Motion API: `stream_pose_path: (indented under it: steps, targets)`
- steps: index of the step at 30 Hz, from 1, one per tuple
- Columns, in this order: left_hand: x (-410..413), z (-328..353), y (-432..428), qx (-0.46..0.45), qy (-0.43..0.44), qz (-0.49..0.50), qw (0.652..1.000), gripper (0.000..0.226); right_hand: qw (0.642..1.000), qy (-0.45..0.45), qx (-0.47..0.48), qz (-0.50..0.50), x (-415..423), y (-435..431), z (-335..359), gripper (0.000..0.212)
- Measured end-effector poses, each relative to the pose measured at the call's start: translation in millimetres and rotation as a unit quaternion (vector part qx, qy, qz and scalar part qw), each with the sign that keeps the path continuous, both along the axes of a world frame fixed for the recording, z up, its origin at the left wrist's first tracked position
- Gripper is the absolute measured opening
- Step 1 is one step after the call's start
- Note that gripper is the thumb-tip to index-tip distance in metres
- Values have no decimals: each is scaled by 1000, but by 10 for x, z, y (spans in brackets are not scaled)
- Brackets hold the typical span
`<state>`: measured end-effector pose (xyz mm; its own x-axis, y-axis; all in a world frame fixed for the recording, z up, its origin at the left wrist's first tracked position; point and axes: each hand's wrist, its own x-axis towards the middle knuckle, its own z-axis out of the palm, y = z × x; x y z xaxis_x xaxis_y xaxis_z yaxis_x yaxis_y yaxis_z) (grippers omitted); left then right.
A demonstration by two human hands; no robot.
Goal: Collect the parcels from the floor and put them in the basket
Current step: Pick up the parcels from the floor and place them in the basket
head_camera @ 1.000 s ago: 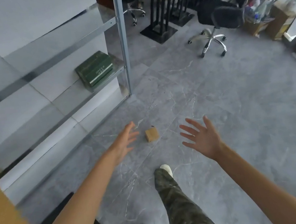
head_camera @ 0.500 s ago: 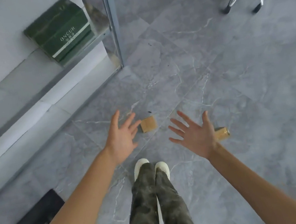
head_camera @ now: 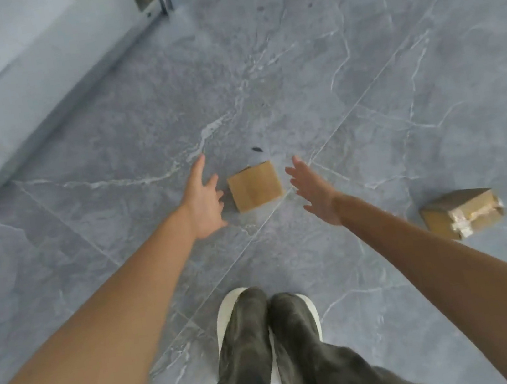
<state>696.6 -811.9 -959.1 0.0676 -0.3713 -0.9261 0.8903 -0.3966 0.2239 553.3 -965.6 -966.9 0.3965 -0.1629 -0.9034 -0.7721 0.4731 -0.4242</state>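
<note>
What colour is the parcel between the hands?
Plain tan-brown cardboard parcel, clearest in the head view.

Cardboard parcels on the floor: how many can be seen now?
2. One parcel lies on the floor between the open left hand and right hand. The taped parcel lies farther right. Others may be out of frame.

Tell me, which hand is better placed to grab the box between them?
Probably the left hand: its fingers nearly touch the box. The right hand is open too, slightly farther away.
</note>
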Motion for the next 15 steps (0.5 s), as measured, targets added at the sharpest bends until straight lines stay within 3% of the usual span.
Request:
stream_pose_path:
  steps: [4,7,9,11,15]
  targets:
    - [-166,-421,-56,-3,6,-60,998,78,999,-2,-31,6,72,224,-461,65]
    - [-231,-182,-76,34,-49,-54,997,38,995,3,-100,-20,71,315,-227,62]
    - [-205,201,-56,56,-108,-65,990,25,991,8,-137,1,101,312,178,54]
    - [-127,748,-41,73,-144,-72,984,27,986,-5,-166,17,148,287,708,45]
    - [97,2086,-61,67,-224,-65,970,12,976,-77,-199,-52,336,254,2023,36]
